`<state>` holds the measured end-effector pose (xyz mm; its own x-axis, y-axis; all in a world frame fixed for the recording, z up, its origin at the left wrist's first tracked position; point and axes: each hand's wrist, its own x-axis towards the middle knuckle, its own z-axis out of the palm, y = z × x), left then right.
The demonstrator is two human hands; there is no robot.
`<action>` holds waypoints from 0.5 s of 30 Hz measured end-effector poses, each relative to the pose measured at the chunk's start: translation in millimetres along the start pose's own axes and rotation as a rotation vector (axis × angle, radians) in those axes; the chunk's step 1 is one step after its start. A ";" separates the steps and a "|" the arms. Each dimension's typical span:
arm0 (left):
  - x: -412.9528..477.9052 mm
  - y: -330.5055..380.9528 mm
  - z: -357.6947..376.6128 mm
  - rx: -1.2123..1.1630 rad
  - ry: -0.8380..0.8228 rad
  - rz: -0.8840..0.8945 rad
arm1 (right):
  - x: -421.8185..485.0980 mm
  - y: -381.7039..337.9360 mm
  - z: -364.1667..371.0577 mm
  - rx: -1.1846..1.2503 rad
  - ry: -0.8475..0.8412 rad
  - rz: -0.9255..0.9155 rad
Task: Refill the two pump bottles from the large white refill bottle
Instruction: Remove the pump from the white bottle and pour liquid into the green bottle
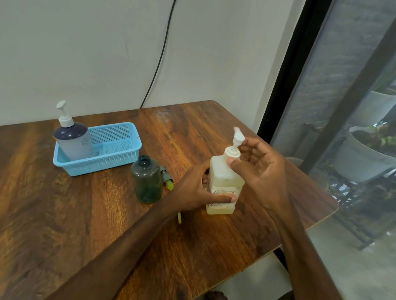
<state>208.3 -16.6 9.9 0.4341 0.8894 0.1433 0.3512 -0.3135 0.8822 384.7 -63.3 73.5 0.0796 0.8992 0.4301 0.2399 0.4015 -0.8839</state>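
The large white refill bottle stands upright on the wooden table, with its white pump head on top. My left hand grips its lower body. My right hand has thumb and fingers on the pump collar. To the left stands a dark green bottle, open at the neck. Its pump with a yellow tip lies on the table beside it, partly hidden by my left hand. A purple-topped pump bottle stands in the blue basket.
The blue perforated basket sits at the back left of the table. A black cable hangs down the wall behind. The table's right edge is close to the refill bottle, beside a glass door with plant pots outside.
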 end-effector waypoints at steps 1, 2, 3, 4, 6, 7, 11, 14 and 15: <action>0.1 -0.7 0.0 0.003 -0.002 0.002 | -0.8 -0.6 -1.6 0.039 -0.033 0.008; -0.1 -0.4 -0.1 0.003 -0.004 0.001 | -1.0 -0.6 -2.8 0.066 -0.059 0.011; 0.0 -0.2 -0.1 0.003 -0.004 0.002 | -1.4 0.0 -3.1 0.065 -0.071 0.008; -0.3 0.3 0.0 0.002 0.000 0.003 | -1.7 0.0 -2.4 0.042 -0.067 0.007; -0.7 1.3 0.3 0.001 0.011 0.013 | -2.0 -0.7 0.8 -0.022 -0.010 0.001; -0.8 1.3 0.2 0.002 0.016 0.017 | -1.7 -1.0 1.8 -0.043 0.025 -0.009; -1.6 2.4 0.0 -0.003 0.017 0.018 | -0.4 -2.1 -1.3 0.012 0.015 -0.007; -2.0 3.0 0.1 -0.006 0.015 0.019 | -0.8 -0.8 -3.9 0.015 -0.032 0.014; -1.8 2.8 0.0 -0.008 0.015 0.018 | -1.1 -0.7 -3.2 0.003 -0.037 0.012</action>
<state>208.5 -19.0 12.2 0.4281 0.8883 0.1661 0.3368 -0.3274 0.8828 387.5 -65.2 74.3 0.0463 0.9099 0.4123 0.2365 0.3910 -0.8895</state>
